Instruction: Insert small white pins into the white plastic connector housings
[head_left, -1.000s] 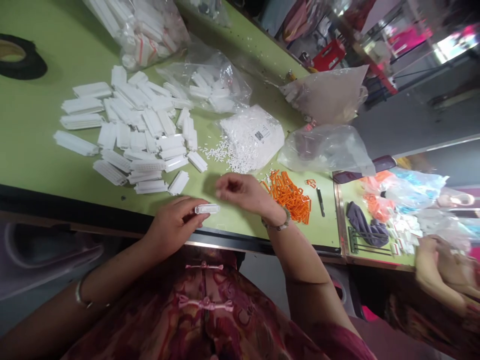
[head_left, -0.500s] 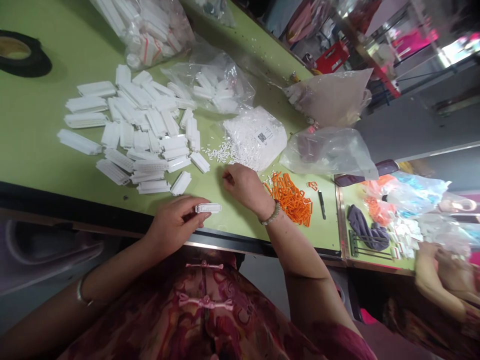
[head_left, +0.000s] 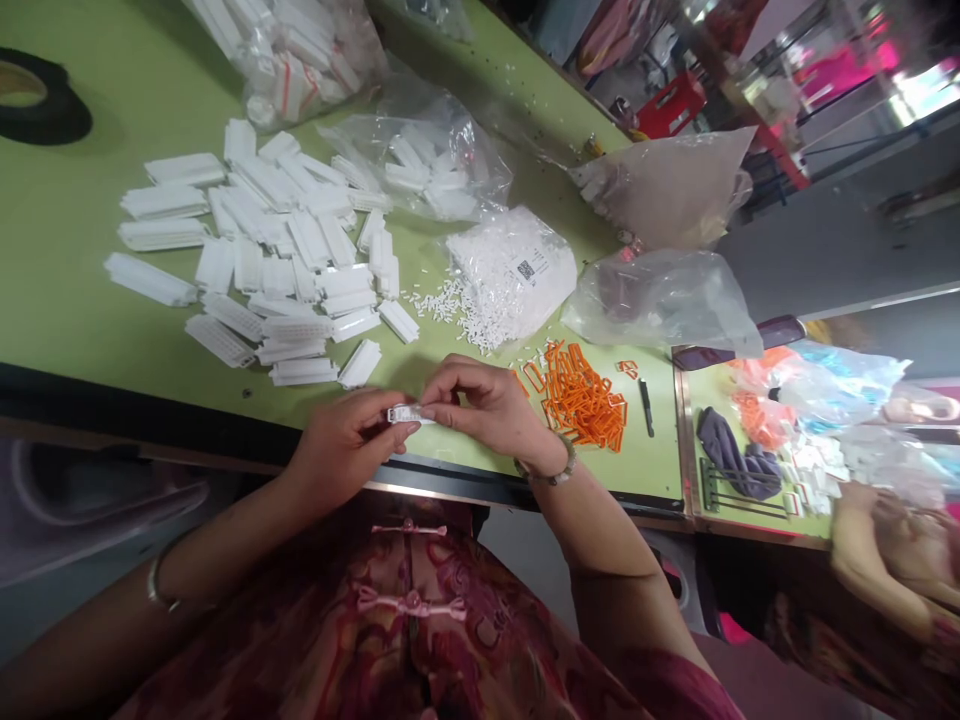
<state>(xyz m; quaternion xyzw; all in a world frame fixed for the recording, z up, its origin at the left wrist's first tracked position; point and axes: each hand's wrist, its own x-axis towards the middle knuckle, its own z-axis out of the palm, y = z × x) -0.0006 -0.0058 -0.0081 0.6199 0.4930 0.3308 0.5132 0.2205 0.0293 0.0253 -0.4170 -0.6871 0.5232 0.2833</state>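
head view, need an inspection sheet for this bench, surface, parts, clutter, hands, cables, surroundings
Surface: green table, dark front edge
Job's things: one white part in hand; heaped white blocks; small white pieces loose beside a labelled bag; piled orange frames
Clutter: black roll, slim black tool, clear bag
Hands: left hand grips the white part; right hand has fingertips at its other end, any tiny piece between them hidden
Cables: nothing seen
Surroundings: another person's hands at the adjoining table, near a grey cloth; background blurred
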